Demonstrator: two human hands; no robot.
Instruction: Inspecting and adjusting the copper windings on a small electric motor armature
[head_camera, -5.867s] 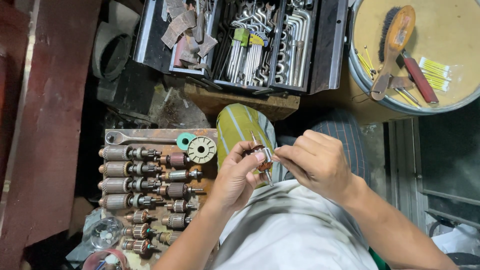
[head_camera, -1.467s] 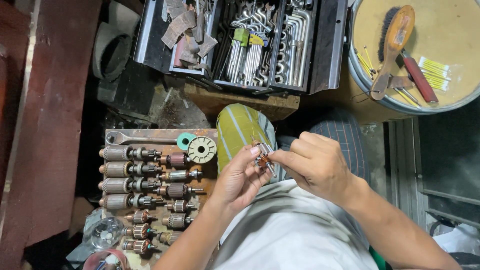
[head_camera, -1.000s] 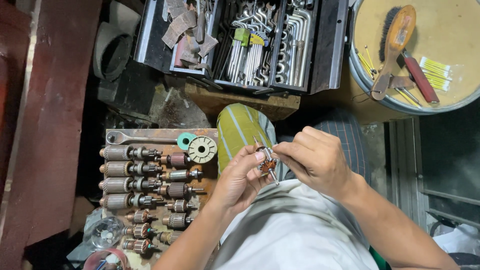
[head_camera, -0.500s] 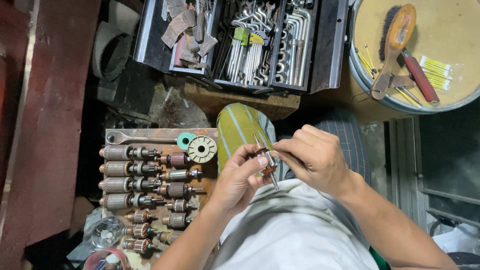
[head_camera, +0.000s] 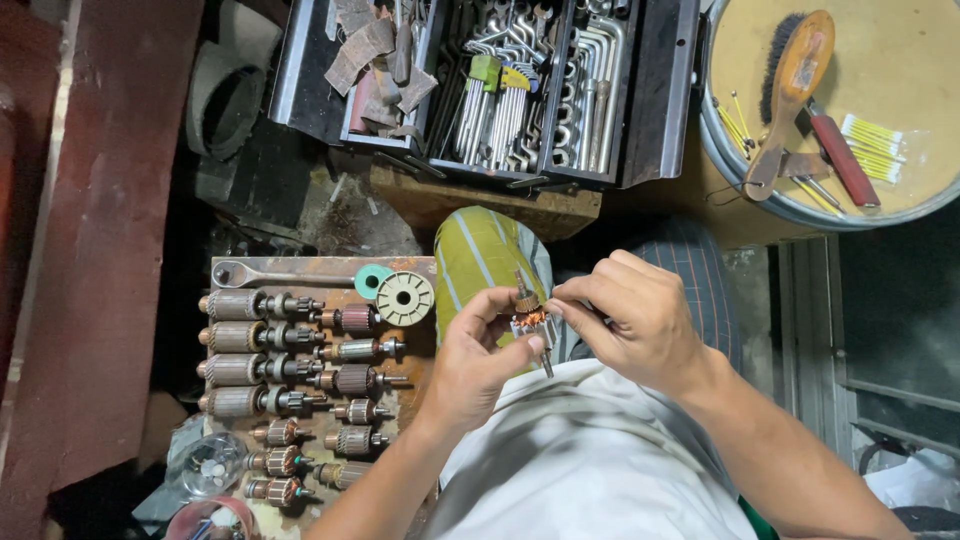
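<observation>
Fingers of the left hand (head_camera: 480, 365) pinch a small motor armature (head_camera: 530, 320) above the lap, while the right hand (head_camera: 630, 320) works its copper windings with closed fingertips. Winding inspection seems under way; the next move likely needs a slow, steady turn of the shaft.

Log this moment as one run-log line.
left hand: holds small armature | right hand: fingertips on armature | beside: board of armatures, open toolbox
</observation>
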